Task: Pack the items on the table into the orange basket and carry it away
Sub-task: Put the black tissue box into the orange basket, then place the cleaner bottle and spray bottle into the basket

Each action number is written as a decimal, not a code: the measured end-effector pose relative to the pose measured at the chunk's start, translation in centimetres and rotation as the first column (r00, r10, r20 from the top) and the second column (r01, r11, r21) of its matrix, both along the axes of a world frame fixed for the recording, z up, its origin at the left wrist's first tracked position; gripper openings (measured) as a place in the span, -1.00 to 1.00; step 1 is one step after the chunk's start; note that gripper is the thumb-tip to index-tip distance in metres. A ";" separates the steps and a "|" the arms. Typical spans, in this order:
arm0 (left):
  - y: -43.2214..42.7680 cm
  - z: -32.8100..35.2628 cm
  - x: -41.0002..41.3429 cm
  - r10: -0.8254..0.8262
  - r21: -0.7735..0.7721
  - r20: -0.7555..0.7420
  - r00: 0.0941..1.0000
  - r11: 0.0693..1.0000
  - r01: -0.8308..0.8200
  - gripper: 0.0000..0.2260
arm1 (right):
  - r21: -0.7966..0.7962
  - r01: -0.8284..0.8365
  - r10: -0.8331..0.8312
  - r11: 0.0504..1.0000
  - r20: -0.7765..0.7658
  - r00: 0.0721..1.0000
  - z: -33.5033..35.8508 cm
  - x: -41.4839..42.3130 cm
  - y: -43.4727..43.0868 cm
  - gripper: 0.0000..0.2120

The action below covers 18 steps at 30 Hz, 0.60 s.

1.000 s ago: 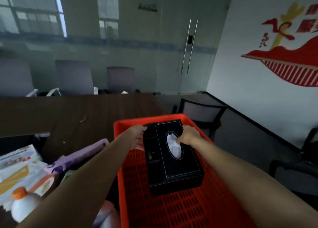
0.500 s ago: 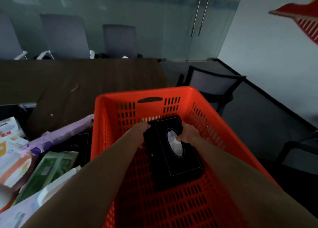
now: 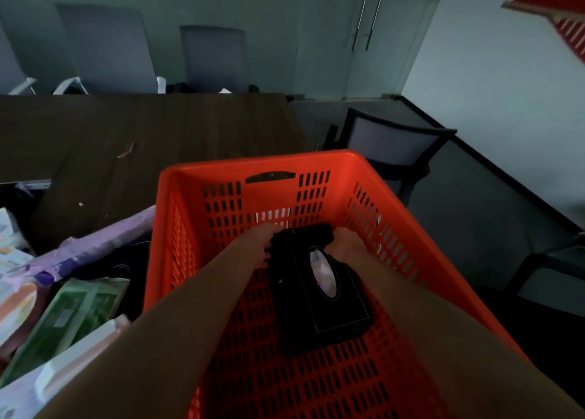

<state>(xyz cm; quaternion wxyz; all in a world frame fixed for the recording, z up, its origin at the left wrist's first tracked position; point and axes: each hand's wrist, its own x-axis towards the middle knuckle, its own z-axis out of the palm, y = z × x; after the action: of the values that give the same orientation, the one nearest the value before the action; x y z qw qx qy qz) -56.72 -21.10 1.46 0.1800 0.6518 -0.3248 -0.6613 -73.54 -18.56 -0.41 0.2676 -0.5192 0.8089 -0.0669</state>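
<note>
- Two hands work inside the orange basket, both on the far end of a black tissue box.
- The left hand grips the box's far left corner, fingers curled over the top edge.
- The right hand holds the far right side. Its fingers are tucked down beside the box and mostly hidden, so their exact hold cannot be told.
- The box sits low in the basket, roughly mid-floor, its long axis running from near to far and slightly angled. Whether its base touches the slotted floor cannot be told.
- A white tissue shows in the oval opening on the box's top face.
- The basket holds nothing else that can be seen. A handle slot is cut into its far wall.
- The basket stands at the right end of a dark wooden table.
- Items on the table, left of the basket:
  - a purple package, lying just beside the basket's left wall;
  - a green package, nearer than the purple one;
  - a white pack at the near edge, partly covered by the left forearm;
  - further printed packs at the far left, too blurred to identify.
- A dark-framed chair stands just beyond the basket on the right.
- Grey chairs line the table's far side, before a glass wall with a door.
</note>
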 end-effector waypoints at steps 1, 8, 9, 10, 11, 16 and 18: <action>-0.1 1.0 0.1 -0.009 -0.020 -0.018 1.000 1.000 0.009 -0.51 | -0.041 -0.001 0.001 0.999 -0.001 1.000 1.0 0.3 -0.3 -0.63; -0.4 12.3 4.2 -0.107 -0.247 -0.164 0.981 0.967 0.064 -0.59 | -0.248 -0.122 0.127 0.961 0.003 0.992 9.7 6.9 -2.1 -0.74; -0.1 14.0 5.7 -0.109 -0.275 -0.178 0.978 0.960 0.057 -0.58 | -0.292 -0.116 0.130 0.949 0.030 0.991 11.0 8.3 -2.3 -0.74; 0.2 15.5 7.1 -0.103 -0.297 -0.189 0.976 0.954 0.043 -0.58 | -0.326 -0.106 0.132 0.939 0.060 0.989 12.4 9.7 -2.3 -0.75; 0.8 16.9 9.4 -0.084 -0.323 -0.203 0.976 0.946 0.014 -0.58 | -0.365 -0.111 0.152 0.924 0.084 0.985 13.8 11.8 -2.3 -0.75; 4.0 20.2 19.3 0.097 -0.385 -0.191 0.977 0.908 -0.166 -0.79 | -0.511 -0.096 0.229 0.854 0.204 0.952 18.6 20.8 -0.8 -0.78; 5.8 20.2 24.4 0.192 -0.400 -0.181 0.964 0.882 -0.251 -0.79 | -0.527 -0.137 0.295 0.839 0.228 0.928 19.0 25.3 0.1 -0.79</action>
<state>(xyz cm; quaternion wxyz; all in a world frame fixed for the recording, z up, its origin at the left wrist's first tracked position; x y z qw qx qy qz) -32.29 -15.34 21.64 0.4120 0.5840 -0.3693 -0.5940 -48.28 -18.43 18.64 0.2491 -0.6433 0.6484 -0.3218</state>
